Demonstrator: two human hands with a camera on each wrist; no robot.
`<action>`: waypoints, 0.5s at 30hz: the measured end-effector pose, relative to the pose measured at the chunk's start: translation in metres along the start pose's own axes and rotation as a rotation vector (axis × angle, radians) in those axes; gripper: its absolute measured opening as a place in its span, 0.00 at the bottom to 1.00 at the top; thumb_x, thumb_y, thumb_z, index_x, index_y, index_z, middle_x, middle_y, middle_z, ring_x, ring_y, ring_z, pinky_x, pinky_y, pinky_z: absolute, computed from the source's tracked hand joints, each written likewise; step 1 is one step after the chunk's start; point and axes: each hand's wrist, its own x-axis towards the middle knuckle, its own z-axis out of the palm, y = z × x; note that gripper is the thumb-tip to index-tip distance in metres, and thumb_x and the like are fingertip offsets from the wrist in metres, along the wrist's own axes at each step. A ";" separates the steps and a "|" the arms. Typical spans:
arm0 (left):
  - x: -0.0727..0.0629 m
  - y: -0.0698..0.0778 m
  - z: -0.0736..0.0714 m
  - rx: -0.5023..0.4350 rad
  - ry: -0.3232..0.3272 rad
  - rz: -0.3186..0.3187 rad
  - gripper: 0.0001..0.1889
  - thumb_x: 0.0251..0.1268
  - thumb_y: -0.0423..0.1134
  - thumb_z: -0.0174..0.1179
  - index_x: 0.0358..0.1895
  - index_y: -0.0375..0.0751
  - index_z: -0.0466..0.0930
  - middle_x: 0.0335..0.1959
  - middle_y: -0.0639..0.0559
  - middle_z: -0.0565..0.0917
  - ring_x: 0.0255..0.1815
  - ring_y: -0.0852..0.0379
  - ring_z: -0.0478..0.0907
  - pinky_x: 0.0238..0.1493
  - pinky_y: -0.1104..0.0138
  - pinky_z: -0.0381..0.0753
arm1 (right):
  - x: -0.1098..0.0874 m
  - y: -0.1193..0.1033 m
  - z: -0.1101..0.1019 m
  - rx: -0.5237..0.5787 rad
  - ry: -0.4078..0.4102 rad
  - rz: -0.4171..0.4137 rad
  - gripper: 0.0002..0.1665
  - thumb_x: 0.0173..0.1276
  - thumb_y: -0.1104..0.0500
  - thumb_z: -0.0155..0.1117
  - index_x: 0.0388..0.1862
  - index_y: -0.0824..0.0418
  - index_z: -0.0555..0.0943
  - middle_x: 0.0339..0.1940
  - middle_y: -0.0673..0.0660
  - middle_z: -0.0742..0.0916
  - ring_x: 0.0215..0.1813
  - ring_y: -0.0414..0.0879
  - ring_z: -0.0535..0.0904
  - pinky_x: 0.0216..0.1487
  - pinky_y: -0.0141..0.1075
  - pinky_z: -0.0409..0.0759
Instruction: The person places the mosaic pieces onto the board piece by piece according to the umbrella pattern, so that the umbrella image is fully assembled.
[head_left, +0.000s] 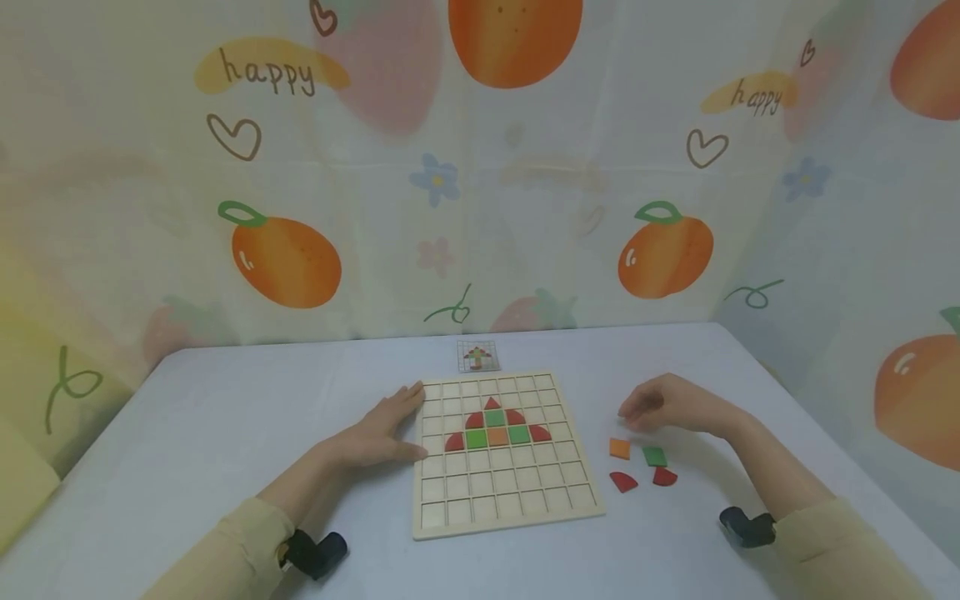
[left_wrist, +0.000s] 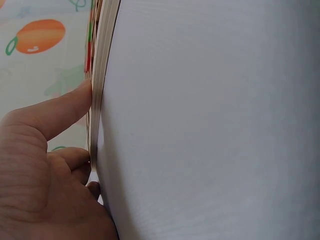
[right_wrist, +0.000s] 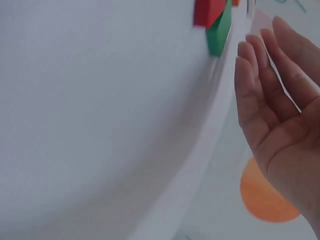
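Observation:
My left hand point(head_left: 382, 431) rests along the left edge of a pale wooden grid board point(head_left: 510, 500), fingers extended. In the left wrist view the thumb point(left_wrist: 70, 107) touches the board's side. Set in the grid are a red triangle point(head_left: 491, 403), an orange square point(head_left: 497, 436), several green squares and several red quarter-round pieces. My right hand point(head_left: 667, 402) hovers right of the board with loosely bent fingers and nothing in them. Just below it lie a loose orange square point(head_left: 619, 448), a green square point(head_left: 655, 457) and two red quarter-round pieces point(head_left: 623, 482).
A small pattern card point(head_left: 477, 356) with a coloured figure on a grid lies behind the board. The white table point(head_left: 285, 367) ends at a curtain point(head_left: 375, 217) printed with oranges. Dark wrist cameras point(head_left: 318, 554) sit at both sleeves.

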 end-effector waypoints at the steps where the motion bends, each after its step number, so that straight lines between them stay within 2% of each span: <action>1: 0.000 0.000 0.000 0.000 0.000 0.001 0.51 0.57 0.47 0.67 0.79 0.36 0.47 0.83 0.45 0.45 0.84 0.38 0.36 0.83 0.42 0.38 | -0.002 0.004 -0.001 0.003 -0.010 0.005 0.12 0.63 0.55 0.70 0.45 0.56 0.87 0.43 0.51 0.90 0.45 0.42 0.85 0.52 0.41 0.86; 9: -0.001 0.000 0.000 -0.006 0.002 -0.009 0.51 0.56 0.48 0.67 0.79 0.38 0.47 0.84 0.46 0.44 0.84 0.39 0.35 0.83 0.42 0.38 | -0.016 0.020 0.002 0.002 -0.072 0.100 0.12 0.58 0.58 0.73 0.42 0.54 0.86 0.39 0.49 0.89 0.44 0.44 0.82 0.50 0.41 0.85; 15: -0.002 0.001 0.000 -0.003 0.002 -0.018 0.51 0.57 0.48 0.67 0.79 0.39 0.47 0.84 0.46 0.45 0.84 0.39 0.35 0.83 0.41 0.38 | -0.019 0.023 0.006 0.048 -0.091 0.084 0.12 0.56 0.59 0.74 0.41 0.56 0.85 0.34 0.51 0.87 0.40 0.46 0.79 0.45 0.37 0.81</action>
